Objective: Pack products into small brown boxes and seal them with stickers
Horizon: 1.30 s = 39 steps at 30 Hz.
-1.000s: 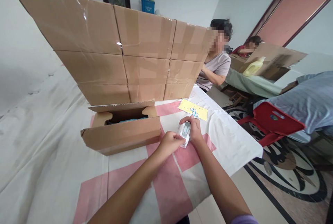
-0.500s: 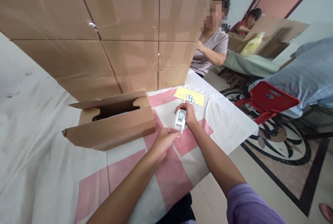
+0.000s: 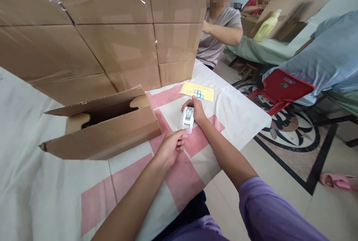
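A small white plastic device [image 3: 188,118] with a clear window in its top is held just above the pink-and-white tablecloth [image 3: 192,181]. My right hand [image 3: 198,109] is closed around its far end and right side. At its near end, my left hand [image 3: 171,144] has the thumb and forefinger pressed together on the tip, with the other fingers curled below. Whether a smaller piece lies in that pinch is hidden. Beyond my right hand lies a yellow sheet [image 3: 205,88] with several small blue-edged squares [image 3: 198,94] on it.
An open cardboard box [image 3: 123,138] stands left of my hands. Behind it rises a wall of taped cartons [image 3: 117,50]. One person [image 3: 219,34] sits beyond the table's far corner, another farther back. A red plastic chair [image 3: 289,86] stands right of the table.
The camera view has tilted downward and shifted slightly. My left hand's curled fingers show more clearly below the device. My right hand keeps its hold.
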Motion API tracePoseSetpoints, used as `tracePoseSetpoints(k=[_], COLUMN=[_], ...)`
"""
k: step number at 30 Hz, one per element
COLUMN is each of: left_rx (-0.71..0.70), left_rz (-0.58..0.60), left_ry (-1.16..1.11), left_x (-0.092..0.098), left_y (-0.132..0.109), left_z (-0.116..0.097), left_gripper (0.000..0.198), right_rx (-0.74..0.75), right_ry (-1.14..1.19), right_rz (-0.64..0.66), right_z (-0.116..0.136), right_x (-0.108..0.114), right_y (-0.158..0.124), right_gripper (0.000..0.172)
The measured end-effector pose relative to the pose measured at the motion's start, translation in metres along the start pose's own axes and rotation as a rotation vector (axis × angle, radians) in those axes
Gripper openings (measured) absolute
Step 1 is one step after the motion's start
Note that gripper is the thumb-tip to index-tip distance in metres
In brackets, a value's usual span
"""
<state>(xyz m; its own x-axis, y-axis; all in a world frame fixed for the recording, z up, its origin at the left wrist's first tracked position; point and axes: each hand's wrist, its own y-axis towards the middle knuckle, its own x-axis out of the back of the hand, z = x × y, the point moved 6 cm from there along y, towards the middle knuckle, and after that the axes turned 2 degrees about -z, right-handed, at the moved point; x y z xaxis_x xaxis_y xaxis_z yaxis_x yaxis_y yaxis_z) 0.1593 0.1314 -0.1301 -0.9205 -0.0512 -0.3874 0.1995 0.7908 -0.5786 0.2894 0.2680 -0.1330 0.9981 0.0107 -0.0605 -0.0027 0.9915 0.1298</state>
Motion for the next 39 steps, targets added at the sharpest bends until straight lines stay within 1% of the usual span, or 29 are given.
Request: tracePoseSetpoints(k=[4,8,15,18,28,32,35,37,39], left_rx=[0.034,0.010,-0.004,-0.002,0.024,0.044,0.047,0.021,-0.055], left_rz=[-0.020,-0.060,-0.175,-0.207,-0.258,-0.246,-0.220,-0.220,-0.240], left_ry=[-0.022,0.017,0.078,0.089,0.122,0.161,0.201,0.224,0.237], left_x=[0.001,0.006,0.005,0.005,0.006,0.008,0.009,0.010,0.011], left_y=[0.002,0.007,0.013,0.014,0.016,0.018,0.023,0.026,0.025], left_z=[0.007,0.013,0.014,0.013,0.014,0.011,0.012,0.016,0.021], left_gripper=[0.055,0.053,0.053,0.051,0.043,0.039,0.030,0.025,0.023], right_rx=[0.003,0.001,0.035,0.036,0.033,0.042,0.036,0.022,0.016], right_ry=[0.005,0.014,0.072,0.093,0.052,0.059,0.043,0.022,-0.006], right_rz=[0.005,0.014,0.032,0.047,0.034,0.035,0.026,0.017,-0.001], right_z=[0.001,0.002,0.001,-0.003,-0.006,-0.006,-0.006,-0.007,-0.007], right_x=[0.000,-0.001,-0.001,-0.001,-0.001,-0.001,0.000,0.000,0.001], right_y=[0.000,0.001,0.003,0.005,0.006,0.007,0.007,0.008,0.008], right_gripper=[0.079,0.079,0.075,0.073,0.077,0.075,0.074,0.075,0.075])
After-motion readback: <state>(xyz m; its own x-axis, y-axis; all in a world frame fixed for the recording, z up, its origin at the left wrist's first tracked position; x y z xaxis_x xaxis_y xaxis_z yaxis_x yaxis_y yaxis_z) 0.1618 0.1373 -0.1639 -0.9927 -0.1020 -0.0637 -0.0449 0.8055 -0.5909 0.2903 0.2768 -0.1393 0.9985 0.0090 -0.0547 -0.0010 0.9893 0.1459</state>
